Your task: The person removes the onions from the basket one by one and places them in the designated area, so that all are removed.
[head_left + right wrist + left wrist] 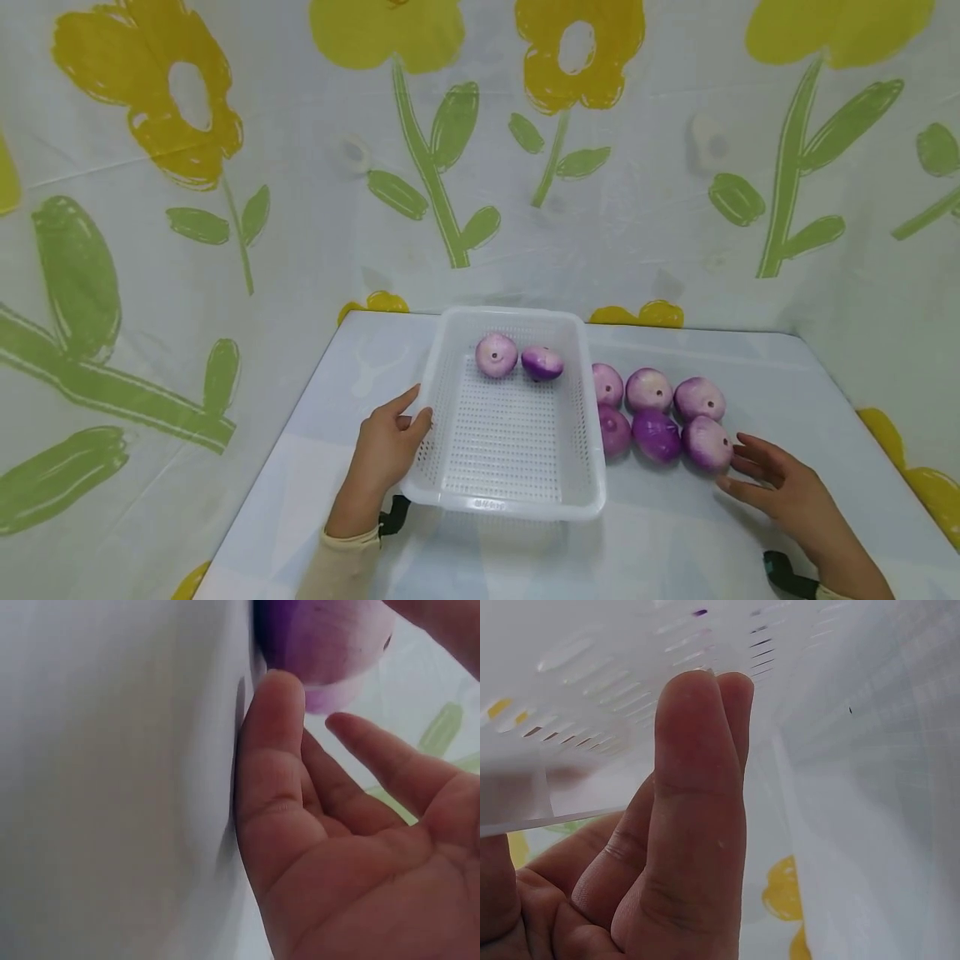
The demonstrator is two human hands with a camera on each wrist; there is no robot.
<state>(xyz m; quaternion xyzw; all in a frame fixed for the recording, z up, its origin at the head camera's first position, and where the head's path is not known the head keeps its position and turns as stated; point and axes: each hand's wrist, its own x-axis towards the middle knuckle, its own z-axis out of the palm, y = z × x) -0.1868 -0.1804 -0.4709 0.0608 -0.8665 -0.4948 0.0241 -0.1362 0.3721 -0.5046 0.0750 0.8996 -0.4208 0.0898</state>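
Observation:
A white plastic basket (502, 492) with perforated walls and base stands in front of me, holding two purple onions, one pale and round (497, 356), one darker on its underside (542, 363). My left hand (388, 442) grips the basket's left rim, thumb over the edge and fingers against the outer wall; the left wrist view shows those fingers (697, 765) below the rim. Several more purple onions (657, 436) lie in two rows right of the basket. Beside the nearest right onion (707, 444), my right hand (787, 492) has its fingers spread; whether they touch it I cannot tell.
Everything rests on a white table (660, 542). A pale curtain (637, 242) printed with yellow flowers and green leaves hangs behind and along the sides. The basket's right wall partly hides the leftmost loose onions (609, 385).

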